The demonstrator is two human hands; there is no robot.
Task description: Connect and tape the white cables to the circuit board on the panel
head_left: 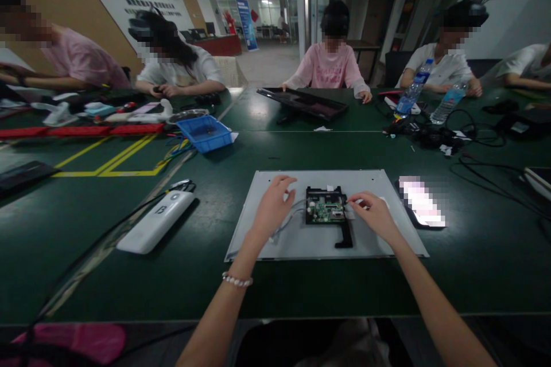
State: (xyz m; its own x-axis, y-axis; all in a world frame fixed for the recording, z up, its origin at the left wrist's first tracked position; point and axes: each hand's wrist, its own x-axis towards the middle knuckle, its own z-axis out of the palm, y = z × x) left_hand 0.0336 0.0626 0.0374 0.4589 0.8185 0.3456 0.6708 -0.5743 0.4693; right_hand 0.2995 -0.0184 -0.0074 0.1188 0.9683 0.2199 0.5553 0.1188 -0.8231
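In front of me a flat grey metal panel lies on the table. On it rests a green circuit board in a black plastic frame, whose arm sticks out toward me. Pinched fingertips of my right hand meet at the frame's right edge, beside a small translucent strip; what they hold is too small to make out. Over the panel's left part hovers my left hand, fingers loosely curved and thumb apart, with nothing in it. Grey cables run from the board beneath that hand.
A phone lies right of the panel, a white power bank with a cable to the left. Farther off are a blue bin, two water bottles and tangled black cables. Across the table a person holds a black panel.
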